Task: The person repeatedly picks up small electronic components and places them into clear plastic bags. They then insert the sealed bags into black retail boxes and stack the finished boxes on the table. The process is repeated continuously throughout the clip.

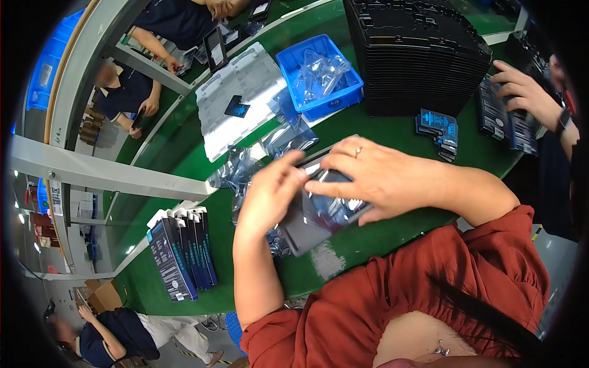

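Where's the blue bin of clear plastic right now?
In the head view, the blue bin is at upper centre, between the pale grey tray on its left and the tall black stack.

A white frame (110,168) crosses the left; beyond it are a person (132,328) in pale trousers and, seemingly, a cardboard box (105,295).
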Demonstrator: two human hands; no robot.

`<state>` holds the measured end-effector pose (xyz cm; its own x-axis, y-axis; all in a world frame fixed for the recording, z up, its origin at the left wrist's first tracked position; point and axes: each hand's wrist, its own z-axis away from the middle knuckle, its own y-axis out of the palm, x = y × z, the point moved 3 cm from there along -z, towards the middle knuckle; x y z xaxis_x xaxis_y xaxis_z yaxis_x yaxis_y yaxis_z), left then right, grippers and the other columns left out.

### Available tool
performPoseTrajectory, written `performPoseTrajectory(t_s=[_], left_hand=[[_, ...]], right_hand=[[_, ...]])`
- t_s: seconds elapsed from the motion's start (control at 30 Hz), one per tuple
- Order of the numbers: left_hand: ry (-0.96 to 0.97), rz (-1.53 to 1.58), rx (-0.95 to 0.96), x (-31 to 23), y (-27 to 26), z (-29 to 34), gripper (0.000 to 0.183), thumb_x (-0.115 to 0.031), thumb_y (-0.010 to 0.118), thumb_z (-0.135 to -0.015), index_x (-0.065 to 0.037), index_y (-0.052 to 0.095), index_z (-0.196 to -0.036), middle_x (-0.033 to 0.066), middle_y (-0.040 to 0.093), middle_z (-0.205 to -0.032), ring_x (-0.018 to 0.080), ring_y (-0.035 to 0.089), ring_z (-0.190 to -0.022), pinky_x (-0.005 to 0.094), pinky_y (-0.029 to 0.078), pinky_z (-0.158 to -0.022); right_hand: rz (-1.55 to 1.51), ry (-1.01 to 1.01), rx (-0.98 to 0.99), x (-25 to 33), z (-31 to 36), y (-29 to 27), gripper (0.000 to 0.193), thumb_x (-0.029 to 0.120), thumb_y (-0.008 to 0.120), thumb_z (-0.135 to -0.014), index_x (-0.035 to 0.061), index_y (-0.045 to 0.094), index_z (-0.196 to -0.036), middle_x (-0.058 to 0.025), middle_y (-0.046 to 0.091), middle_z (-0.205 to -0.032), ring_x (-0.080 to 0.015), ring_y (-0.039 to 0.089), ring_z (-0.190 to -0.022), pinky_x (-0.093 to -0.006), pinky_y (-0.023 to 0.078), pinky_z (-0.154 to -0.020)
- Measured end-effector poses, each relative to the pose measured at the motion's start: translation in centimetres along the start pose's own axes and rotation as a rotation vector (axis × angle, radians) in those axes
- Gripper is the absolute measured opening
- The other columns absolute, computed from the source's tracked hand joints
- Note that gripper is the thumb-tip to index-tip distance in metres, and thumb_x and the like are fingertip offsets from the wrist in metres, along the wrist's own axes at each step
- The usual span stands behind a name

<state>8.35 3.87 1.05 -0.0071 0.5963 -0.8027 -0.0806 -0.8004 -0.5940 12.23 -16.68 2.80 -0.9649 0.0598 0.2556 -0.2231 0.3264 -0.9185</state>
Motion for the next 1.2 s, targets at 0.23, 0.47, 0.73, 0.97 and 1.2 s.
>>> performPoseTrajectory(t_s=[0.23,0.47,0.73,0.97,1.2], left_hand=[[0.004,-0.240,-0.290,2.1,-0.9,1.9,0.045,-0.020,0.064,-0.090,0.001,0.053,-0.128,0.0159,0.062,-0.112,0.0217,0.062,-0.099,0.0315,0.049,-0.087],[-0.076,-0.335,-0.171,3.1,-0.3,2.9,0.051,-0.027,0.059,-0.092,-0.002,0.047,-0.134,0.0212,0.061,-0.117,0.0354,0.060,-0.107,0.0415,0.047,-0.090],[-0.005,-0.469,-0.314,4.8,-1.8,2.8,0.040,-0.023,0.061,-0.089,0.000,0.057,-0.122,0.0200,0.061,-0.114,0.0362,0.057,-0.107,0.0419,0.045,-0.093],[0.305,-0.527,-0.151,-1.0,2.6,2.9,0.053,-0.018,0.074,-0.076,0.000,0.055,-0.122,0.0186,0.058,-0.121,0.0354,0.054,-0.114,0.0420,0.042,-0.097],[0.236,-0.513,-0.249,-1.1,3.6,2.6,0.053,-0.026,0.079,-0.071,0.001,0.058,-0.111,0.0154,0.060,-0.112,0.0345,0.056,-0.105,0.0442,0.043,-0.093]], right_hand=[[0.043,0.138,-0.050,-2.6,0.4,2.6,0.084,0.034,0.085,-0.057,0.0156,0.051,-0.132,-0.0189,0.047,-0.127,-0.0369,0.045,-0.118,-0.0467,0.036,-0.100],[0.121,0.099,-0.031,-3.7,0.5,2.3,0.076,0.050,0.077,-0.063,0.0133,0.059,-0.126,-0.0179,0.047,-0.132,-0.0359,0.043,-0.121,-0.0456,0.035,-0.101],[0.143,0.114,-0.026,-3.3,1.0,3.0,0.073,0.057,0.069,-0.070,0.0136,0.057,-0.128,-0.0185,0.045,-0.136,-0.0369,0.043,-0.121,-0.0473,0.035,-0.101],[0.174,0.150,-0.022,-3.3,1.3,4.4,0.074,0.059,0.066,-0.074,0.0122,0.056,-0.130,-0.0195,0.041,-0.140,-0.0390,0.039,-0.125,-0.0519,0.032,-0.103],[0.072,0.215,-0.069,-2.5,0.9,4.4,0.057,0.046,0.068,-0.080,0.0100,0.060,-0.123,-0.0181,0.043,-0.139,-0.0386,0.033,-0.134,-0.0567,0.022,-0.111]])
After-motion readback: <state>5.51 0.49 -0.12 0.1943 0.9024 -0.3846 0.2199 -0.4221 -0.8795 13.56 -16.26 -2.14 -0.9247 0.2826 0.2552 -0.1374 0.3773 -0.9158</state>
